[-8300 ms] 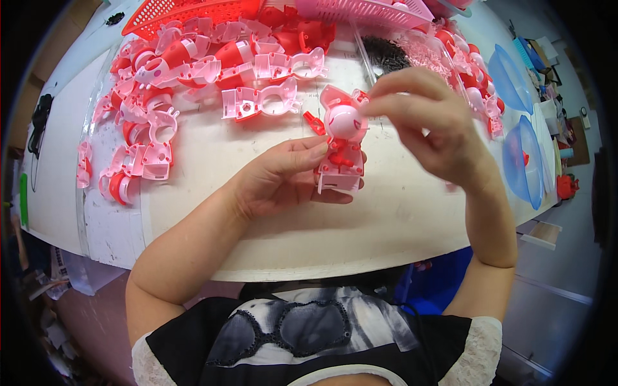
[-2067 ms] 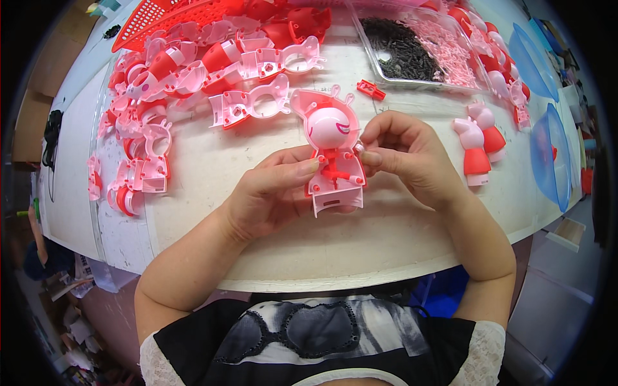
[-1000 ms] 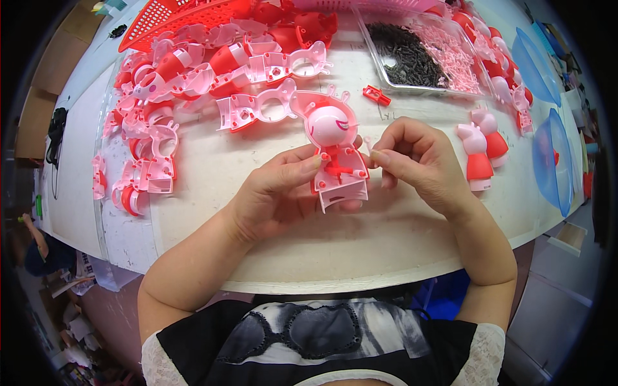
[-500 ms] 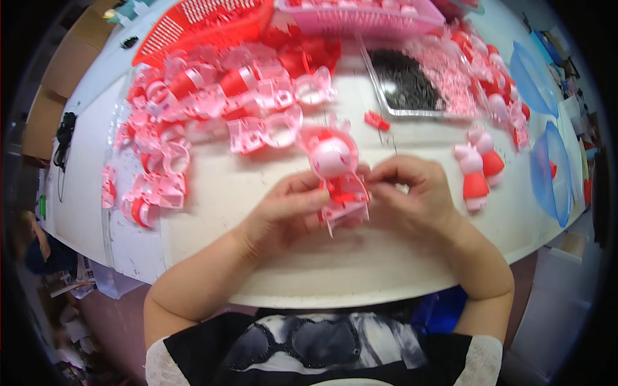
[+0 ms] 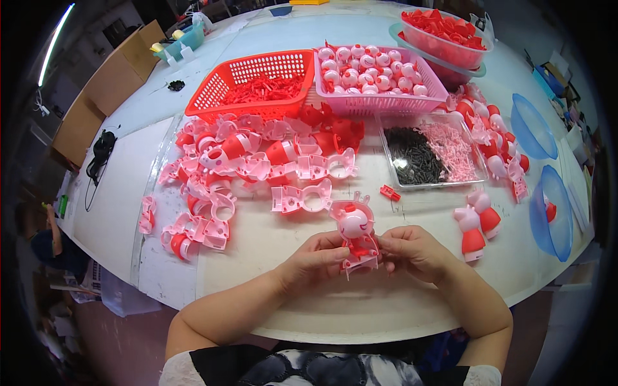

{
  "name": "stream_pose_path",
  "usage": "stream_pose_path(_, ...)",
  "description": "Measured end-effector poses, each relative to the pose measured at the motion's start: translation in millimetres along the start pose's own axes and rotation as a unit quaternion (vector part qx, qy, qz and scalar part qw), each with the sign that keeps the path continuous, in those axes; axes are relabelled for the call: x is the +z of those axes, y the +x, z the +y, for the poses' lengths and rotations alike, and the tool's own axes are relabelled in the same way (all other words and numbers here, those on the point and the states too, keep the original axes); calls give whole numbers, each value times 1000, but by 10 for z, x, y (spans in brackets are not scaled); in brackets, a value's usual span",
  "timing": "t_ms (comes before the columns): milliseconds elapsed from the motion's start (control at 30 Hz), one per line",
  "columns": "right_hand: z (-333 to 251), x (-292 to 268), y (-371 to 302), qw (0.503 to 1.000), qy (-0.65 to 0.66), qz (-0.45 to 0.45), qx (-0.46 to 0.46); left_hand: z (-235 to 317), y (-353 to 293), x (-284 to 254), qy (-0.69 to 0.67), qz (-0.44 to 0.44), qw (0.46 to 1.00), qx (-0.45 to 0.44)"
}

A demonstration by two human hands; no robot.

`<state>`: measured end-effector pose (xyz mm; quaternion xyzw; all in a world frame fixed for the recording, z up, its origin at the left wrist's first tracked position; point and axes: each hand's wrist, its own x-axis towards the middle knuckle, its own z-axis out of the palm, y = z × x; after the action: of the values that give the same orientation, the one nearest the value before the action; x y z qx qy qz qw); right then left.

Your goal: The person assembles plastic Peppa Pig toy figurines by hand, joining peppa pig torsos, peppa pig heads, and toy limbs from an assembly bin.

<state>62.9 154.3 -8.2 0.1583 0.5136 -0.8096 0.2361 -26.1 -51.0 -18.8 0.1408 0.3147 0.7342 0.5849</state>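
Just above the table's near edge, a half-open pink and red plastic toy figure (image 5: 358, 239) stands upright between my hands. A round white-and-pink ball sits in its head part, and red pieces lie in its body. My left hand (image 5: 317, 258) grips the figure from the left, thumb in front and fingers behind. On the other side, my right hand (image 5: 415, 252) is closed at the body's right edge, thumb and forefinger pinching there. Whether a small part is between those fingertips is hidden. A small red plastic part (image 5: 389, 193) lies just beyond the figure.
Pink and red shell parts (image 5: 248, 157) pile up at left. Behind stand a red basket (image 5: 212, 74) of red parts and a pink basket (image 5: 386, 103) of balls. A clear tray (image 5: 430, 185) holds black and pink pieces. Toy figures (image 5: 472, 238) and blue bowls (image 5: 547, 219) are at right.
The view has tilted up, so the baskets show fully and everything sits lower in the picture. My right hand has closed in on the figure's right edge; the left keeps its grip.
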Motion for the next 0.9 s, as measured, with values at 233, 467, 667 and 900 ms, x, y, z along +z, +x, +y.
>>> stream_pose_path(233, -50, -51, 20, 998, 19, -2, 58, -8, 3, -36, 64, -1, 998, 5)
stream_pose_path(467, -25, -99, 23, 997, -60, -28, 46, -19, -14, -35, 66, -19, 998, -5)
stream_pose_path(667, -95, -15, -45, 997, -53, -34, 44, -30, -14, -19, 29, -21, 999, -9)
stream_pose_path(900, -89, -24, -47, 996, -88, -29, -20, 8, -14, 1, 21, -11, 1000, -7)
